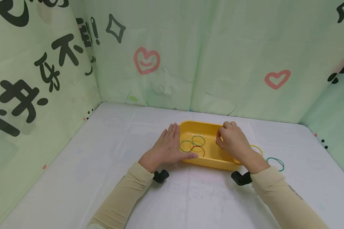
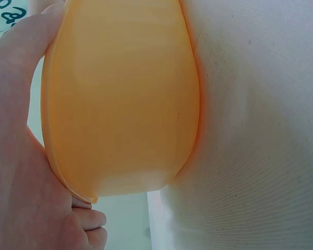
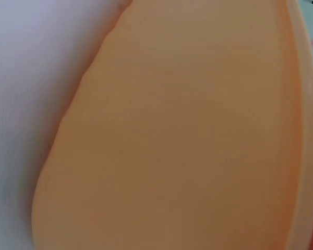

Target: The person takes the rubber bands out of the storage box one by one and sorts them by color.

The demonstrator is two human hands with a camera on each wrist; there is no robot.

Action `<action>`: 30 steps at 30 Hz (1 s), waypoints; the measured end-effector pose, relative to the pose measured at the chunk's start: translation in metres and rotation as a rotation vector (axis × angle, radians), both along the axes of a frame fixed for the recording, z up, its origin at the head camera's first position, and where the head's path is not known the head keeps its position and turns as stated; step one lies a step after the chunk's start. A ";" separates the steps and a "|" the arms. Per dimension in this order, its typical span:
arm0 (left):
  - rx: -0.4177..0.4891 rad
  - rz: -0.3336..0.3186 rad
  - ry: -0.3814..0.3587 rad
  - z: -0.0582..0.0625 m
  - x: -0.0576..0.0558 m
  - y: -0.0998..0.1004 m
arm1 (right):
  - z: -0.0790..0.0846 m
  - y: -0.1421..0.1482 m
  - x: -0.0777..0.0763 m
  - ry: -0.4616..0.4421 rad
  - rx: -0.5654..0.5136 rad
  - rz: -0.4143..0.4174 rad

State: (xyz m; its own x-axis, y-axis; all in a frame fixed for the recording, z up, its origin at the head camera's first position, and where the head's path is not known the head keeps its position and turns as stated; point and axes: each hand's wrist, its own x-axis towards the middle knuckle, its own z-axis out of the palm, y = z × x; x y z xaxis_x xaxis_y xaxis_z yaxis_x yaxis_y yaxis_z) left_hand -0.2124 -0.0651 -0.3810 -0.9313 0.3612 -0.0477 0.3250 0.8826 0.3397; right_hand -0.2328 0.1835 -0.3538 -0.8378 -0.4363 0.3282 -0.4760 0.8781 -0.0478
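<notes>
A yellow plastic tray (image 1: 207,162) stands on the table. My left hand (image 1: 167,148) rests against its left end, fingers straight and thumb lying over the front rim. In the left wrist view the tray's side (image 2: 120,99) fills the middle, beside that hand. My right hand (image 1: 234,140) is over the tray's right part with fingers curled in; I cannot tell whether they pinch anything. The right wrist view shows mostly the tray's outer wall (image 3: 172,130). Inside the tray, at the left, lie several rubber bands: green (image 1: 198,136), yellow (image 1: 197,151) and red (image 1: 204,153).
Right of the tray, a yellow rubber band (image 1: 259,148) lies partly hidden by my right wrist, near teal rubber bands (image 1: 282,163). The white tabletop (image 1: 189,197) is bordered by a pale green printed curtain (image 1: 232,63) at the back and sides.
</notes>
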 end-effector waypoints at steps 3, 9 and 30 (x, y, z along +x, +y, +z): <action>-0.005 0.003 -0.004 0.000 0.000 0.000 | -0.001 -0.006 0.000 -0.019 0.007 -0.002; -0.009 0.012 -0.016 0.000 0.000 0.000 | -0.003 -0.014 -0.001 -0.066 0.022 -0.019; -0.021 0.012 -0.024 0.002 0.001 0.001 | -0.017 -0.031 -0.007 -0.120 0.040 0.033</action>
